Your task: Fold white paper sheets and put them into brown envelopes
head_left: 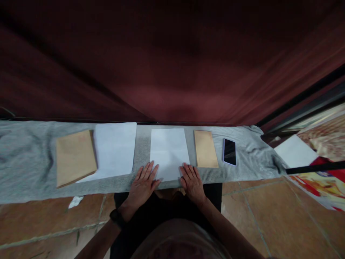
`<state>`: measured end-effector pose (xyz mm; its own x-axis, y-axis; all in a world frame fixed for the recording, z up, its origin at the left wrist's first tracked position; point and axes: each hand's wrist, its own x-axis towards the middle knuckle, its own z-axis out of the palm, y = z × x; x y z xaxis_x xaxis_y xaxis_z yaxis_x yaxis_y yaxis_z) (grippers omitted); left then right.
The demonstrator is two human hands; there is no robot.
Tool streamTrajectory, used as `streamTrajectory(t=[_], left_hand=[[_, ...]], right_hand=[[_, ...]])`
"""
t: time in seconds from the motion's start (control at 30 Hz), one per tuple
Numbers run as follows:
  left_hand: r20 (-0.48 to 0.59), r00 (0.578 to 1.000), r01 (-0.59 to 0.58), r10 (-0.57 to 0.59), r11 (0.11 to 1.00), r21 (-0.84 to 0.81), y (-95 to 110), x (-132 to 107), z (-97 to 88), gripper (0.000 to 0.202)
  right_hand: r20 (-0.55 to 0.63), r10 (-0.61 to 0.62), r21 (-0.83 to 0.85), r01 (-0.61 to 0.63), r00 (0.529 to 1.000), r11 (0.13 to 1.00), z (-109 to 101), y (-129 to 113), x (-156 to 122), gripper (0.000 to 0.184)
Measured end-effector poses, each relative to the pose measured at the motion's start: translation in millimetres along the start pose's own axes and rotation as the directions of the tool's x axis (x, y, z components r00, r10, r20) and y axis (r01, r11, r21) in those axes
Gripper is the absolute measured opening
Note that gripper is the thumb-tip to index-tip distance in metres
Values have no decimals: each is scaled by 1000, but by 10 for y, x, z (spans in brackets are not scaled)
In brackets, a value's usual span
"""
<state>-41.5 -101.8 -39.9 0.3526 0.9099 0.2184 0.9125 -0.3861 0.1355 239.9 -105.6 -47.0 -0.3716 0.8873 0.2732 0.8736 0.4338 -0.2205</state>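
A white sheet of paper (169, 151) with faint crease lines lies flat in front of me on the grey cloth. My left hand (142, 183) rests palm down at its lower left corner, fingers stretched out. At the lower right edge my right hand (192, 182) also lies flat, its fingers pointing forward. Neither hand grips anything. Just right of the sheet is a brown envelope (206, 149). To the left, a stack of larger white paper (115, 151) lies partly under a pile of brown envelopes (75, 156).
A phone (229, 151) lies right of the single envelope. The long narrow surface is covered by grey cloth (29, 158), with a dark red panel (172, 72) rising behind it. At far right are a white square (295, 151) and a colourful printed package (323, 185). Crumpled tissue (76, 201) lies on the tiled floor.
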Motion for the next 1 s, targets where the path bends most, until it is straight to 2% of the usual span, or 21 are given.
streamTrajectory(t=[0.13, 0.33, 0.6, 0.77, 1.0], left_hand=[[22, 1000, -1, 0, 1000, 1, 23, -90, -36, 57], [119, 992, 33, -34, 999, 14, 175, 1, -78, 64], [222, 975, -27, 15, 998, 52, 185, 45, 40, 71], [194, 981, 6, -16, 999, 54, 177, 61, 27, 68], [89, 995, 46, -36, 992, -118, 86, 42, -140, 47]], right_hand=[[1, 21, -25, -21, 1000, 999, -18, 25, -68, 50], [-7, 26, -26, -26, 1000, 999, -3, 17, -68, 50], [-36, 21, -20, -22, 999, 1000, 40, 14, -69, 52], [-41, 29, -11, -30, 999, 999, 78, 20, -73, 50], [-36, -38, 147, 43, 999, 988, -2, 211, -38, 60]])
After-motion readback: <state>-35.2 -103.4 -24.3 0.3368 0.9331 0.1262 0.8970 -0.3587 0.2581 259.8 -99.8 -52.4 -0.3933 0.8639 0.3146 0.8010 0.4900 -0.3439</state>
